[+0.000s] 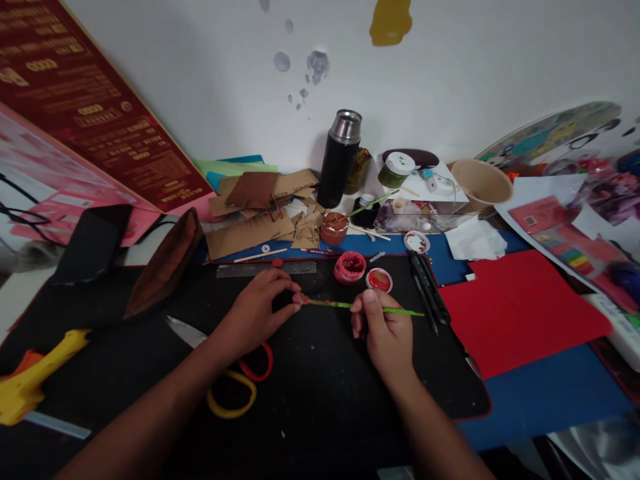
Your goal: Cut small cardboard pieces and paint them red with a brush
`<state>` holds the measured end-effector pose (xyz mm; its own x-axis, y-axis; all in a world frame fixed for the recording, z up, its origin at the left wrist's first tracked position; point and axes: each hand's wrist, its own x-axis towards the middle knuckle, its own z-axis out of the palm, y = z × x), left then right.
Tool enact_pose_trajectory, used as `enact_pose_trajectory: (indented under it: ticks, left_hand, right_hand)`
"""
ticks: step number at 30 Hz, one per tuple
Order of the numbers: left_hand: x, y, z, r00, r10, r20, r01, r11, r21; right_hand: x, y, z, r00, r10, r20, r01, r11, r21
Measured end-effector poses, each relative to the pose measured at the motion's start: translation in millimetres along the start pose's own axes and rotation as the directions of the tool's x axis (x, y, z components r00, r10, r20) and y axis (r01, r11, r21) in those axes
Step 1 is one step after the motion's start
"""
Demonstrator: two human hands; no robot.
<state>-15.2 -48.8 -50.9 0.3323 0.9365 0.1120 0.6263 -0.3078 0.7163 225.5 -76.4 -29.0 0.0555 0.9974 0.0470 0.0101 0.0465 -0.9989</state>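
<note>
My right hand (385, 327) grips a slim paintbrush (340, 305) with a green handle, held level and pointing left. Its tip meets a small pink-red piece (298, 298), which my left hand (260, 303) pinches between thumb and fingertips. The piece is too small and partly covered to name its kind. Just beyond the brush stand an open jar of red paint (350, 267) and its upturned lid (379, 281), smeared red. A tiny red ball (277, 264) lies behind my left hand, by a clear ruler (235, 271).
Scissors (233, 393) lie beside my left forearm, a yellow glue gun (45, 373) farther left. A black cutter knife (429, 287) and red sheet (525, 313) lie to the right. Cardboard scraps (250, 233), a brown paint jar (334, 230) and a black thermos (340, 163) stand behind.
</note>
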Motion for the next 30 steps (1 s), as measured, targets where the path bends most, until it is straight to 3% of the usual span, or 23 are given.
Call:
enact_pose_trajectory:
  ticks: [6, 15, 30]
  left_hand:
    - [-0.9, 3.7, -1.0, 0.995, 0.056, -0.077, -0.056, 0.998, 0.001]
    - [0.2, 4.2, 0.4, 0.990, 0.121, -0.076, -0.118, 0.992, 0.044]
    - [1.3, 1.4, -4.3, 0.998, 0.057, -0.013, -0.057, 0.998, 0.003]
  right_hand:
    - [0.2, -1.1, 0.7, 1.000, -0.003, -0.004, 0.003, 1.000, -0.009]
    - [0.3, -0.5, 1.1, 0.999, -0.007, -0.033, 0.007, 1.000, 0.002]
    - [-0.1, -0.3, 5.7, 0.991, -0.105, 0.080, 0.117, 0.978, -0.172]
